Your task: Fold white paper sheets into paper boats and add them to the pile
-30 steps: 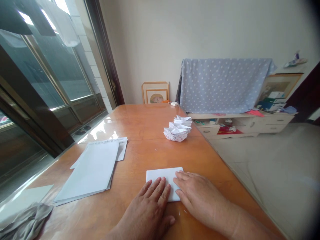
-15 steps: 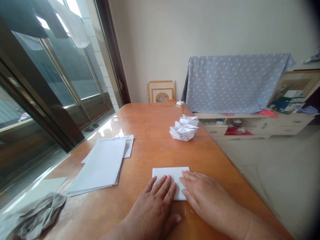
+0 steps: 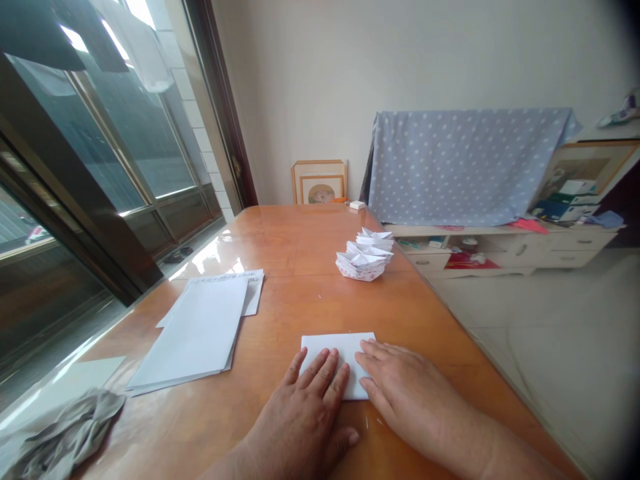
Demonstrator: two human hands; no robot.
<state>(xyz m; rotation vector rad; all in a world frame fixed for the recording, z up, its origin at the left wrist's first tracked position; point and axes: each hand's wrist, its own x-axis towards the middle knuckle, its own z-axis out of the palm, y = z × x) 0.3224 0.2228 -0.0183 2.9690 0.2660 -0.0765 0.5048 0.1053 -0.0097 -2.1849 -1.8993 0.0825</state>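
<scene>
Since half a second ago the hands have barely shifted on the paper; the view has swung slightly, so everything sits a little further left in frame.

The folded paper (image 3: 334, 353) is a crisp white rectangle, smooth and matte, lying flat on the worktop (image 3: 295, 300) near its front edge. The left hand (image 3: 305, 420) lies palm down with its fingers spread and stretched forward over the paper's lower left part. The right hand (image 3: 400, 393) also lies flat, fingers extended together, its fingertips pressing the paper's right side. Neither hand grips anything; both are open and pressed flat on the sheet, almost touching each other at the fingertips.

The worktop is glossy orange-brown wood with visible grain, reflecting window light. To the left lies a stack of plain white sheets (image 3: 197, 333), slightly fanned. Further back and to the right sits a pile of folded paper boats (image 3: 365, 257), angular and pointed. A crumpled grey cloth (image 3: 60, 433) lies at the front left corner.

Large dark-framed windows (image 3: 100, 147) run along the left. Against the pale back wall lean framed pictures (image 3: 320, 181), and a blue polka-dot cloth (image 3: 465, 167) drapes over something on a low white cabinet (image 3: 505, 250) to the right.
</scene>
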